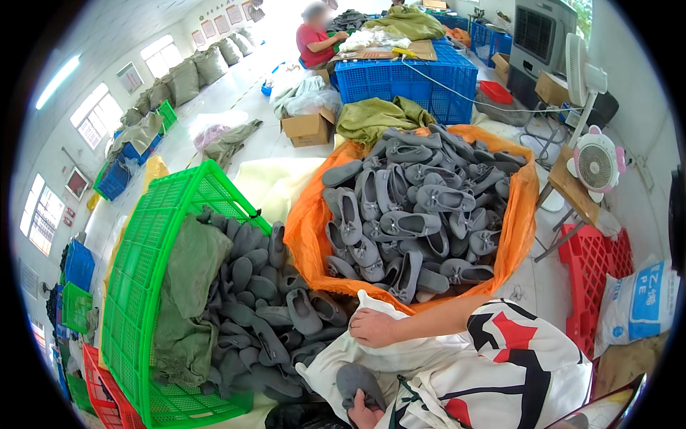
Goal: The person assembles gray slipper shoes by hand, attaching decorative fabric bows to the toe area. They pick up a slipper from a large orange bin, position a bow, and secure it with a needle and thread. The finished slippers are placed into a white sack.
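Closest in, the left hand (366, 415) sits at the bottom edge, its fingers curled around the lower end of a grey slipper (359, 382) that lies on a white cloth (336, 361) over the lap. Just above, the right hand (373, 327) comes in from the right with its forearm crossing the patterned garment (514, 357); it rests palm down on the cloth with fingers loosely bent, gripping nothing that shows. To the left stands a green plastic crate (136, 286), tilted, packed with more grey slippers (264, 314) and a dull green cloth (186, 286). Beyond the hands, an orange sack (522, 214) lies wide open, heaped with grey bow-topped slippers (414, 207). Right of it are a red crate (597, 275) and a small pink-and-white fan (597, 163). Farther back stand a cardboard box (309, 129) and a blue crate (407, 79), where another person in a red top (314, 39) sits working.
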Action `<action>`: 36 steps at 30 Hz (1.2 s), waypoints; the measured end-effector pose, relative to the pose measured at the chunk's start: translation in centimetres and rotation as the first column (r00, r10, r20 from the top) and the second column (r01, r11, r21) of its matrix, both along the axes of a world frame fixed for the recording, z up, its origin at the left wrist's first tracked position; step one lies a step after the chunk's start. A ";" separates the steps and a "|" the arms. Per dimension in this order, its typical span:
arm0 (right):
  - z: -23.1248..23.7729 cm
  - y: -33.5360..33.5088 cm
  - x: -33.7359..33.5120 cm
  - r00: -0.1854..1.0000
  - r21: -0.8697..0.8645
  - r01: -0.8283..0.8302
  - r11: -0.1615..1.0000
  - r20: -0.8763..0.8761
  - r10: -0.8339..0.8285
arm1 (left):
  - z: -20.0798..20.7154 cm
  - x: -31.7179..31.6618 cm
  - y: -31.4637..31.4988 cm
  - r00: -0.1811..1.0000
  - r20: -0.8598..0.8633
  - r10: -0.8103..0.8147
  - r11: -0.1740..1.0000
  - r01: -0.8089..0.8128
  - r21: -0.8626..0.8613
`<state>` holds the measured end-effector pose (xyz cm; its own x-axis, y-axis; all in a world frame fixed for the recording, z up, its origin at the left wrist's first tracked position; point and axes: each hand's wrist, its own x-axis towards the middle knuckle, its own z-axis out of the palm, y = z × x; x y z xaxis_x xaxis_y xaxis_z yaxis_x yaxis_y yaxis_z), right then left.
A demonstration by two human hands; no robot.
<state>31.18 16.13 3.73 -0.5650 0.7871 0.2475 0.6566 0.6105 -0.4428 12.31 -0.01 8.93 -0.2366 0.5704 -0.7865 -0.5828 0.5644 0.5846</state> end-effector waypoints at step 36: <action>0.0 -0.2 0.5 1.000 0.021 0.011 1.000 -0.025 -0.011 | -7.2 -2.2 -1.7 0.998 0.067 -0.015 0.970 -0.002 0.242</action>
<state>31.65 15.90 3.72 -0.5500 0.7877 0.2776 0.6523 0.6127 -0.4462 10.07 -1.75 1.77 -0.1834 0.7467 -0.6394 -0.6226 0.4151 0.6634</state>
